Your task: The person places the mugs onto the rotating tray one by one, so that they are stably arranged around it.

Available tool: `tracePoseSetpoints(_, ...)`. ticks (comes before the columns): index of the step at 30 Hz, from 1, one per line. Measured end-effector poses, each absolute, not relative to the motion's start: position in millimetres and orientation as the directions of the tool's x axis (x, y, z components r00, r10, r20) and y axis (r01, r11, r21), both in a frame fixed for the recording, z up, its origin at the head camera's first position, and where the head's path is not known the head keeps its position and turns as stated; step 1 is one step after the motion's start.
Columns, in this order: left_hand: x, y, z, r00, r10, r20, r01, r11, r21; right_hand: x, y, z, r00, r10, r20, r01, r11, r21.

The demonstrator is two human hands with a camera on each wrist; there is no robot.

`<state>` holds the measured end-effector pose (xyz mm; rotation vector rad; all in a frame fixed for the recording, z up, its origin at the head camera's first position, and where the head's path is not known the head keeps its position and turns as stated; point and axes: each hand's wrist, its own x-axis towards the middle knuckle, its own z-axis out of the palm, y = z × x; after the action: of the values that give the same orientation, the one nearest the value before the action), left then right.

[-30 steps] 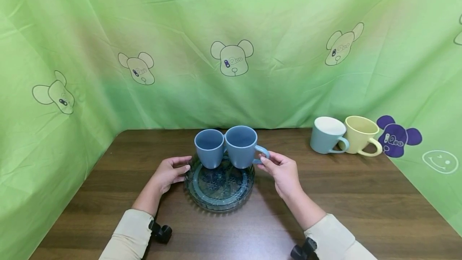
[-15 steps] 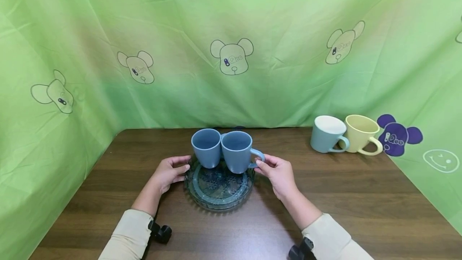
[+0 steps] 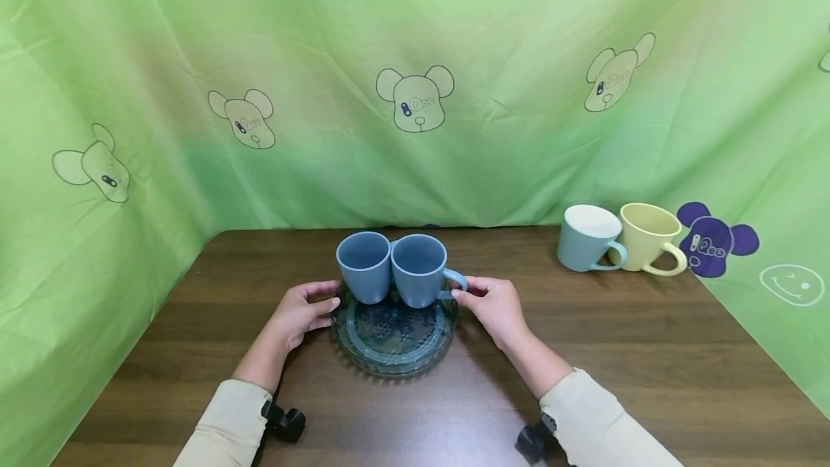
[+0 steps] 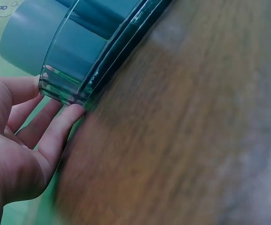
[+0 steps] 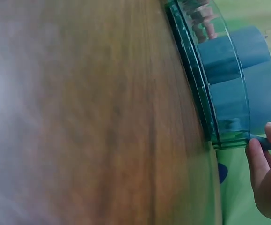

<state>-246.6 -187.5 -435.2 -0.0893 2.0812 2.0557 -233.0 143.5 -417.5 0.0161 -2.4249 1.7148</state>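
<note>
A round, blue-green glass tray [image 3: 393, 362] with a ridged rim lies on the wooden table. Two blue mugs stand upright side by side in its far half, the left mug [image 3: 365, 281] close against the right mug [image 3: 418, 285]. My right hand [image 3: 498, 310] pinches the right mug's handle [image 5: 267, 143] between thumb and fingers, at the tray's edge. On the other side my left hand [image 3: 300, 317] rests spread fingertips against the outside of the tray's wall [image 4: 74, 56]. The left mug's handle is mostly hidden behind the right mug.
At the back right stand a teal mug [image 3: 580, 247] with a white inside and a pale yellow mug [image 3: 638, 243], nearly touching. A green printed cloth [image 3: 415, 179] hangs behind the table's far edge. Black cameras sit on both wrists.
My right hand has moved the right mug left and down onto the tray, and the left mug has shifted a little left with it. My left hand stays at the tray.
</note>
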Motion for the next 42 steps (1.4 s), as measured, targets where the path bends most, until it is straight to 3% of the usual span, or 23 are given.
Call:
tracePoseSetpoints(10,-243,-190,-437,-0.977,0.113,-0.179,-0.179,0.007,0.984,-240,144,-417,-0.985,0.064,0.158,-0.125,0.36,-0.925)
tracePoseSetpoints(19,-243,-194,-436,-0.979,0.136,-0.149,-0.152,-0.011,0.988,-241,148,-417,-0.988,0.022,0.154,-0.144,0.241,-0.96)
tracePoseSetpoints(42,-263,-196,-430,-0.983,0.17,-0.062,-0.07,-0.036,0.997,-232,159,-408,-0.987,0.0,0.162,-0.159,0.178,-0.971)
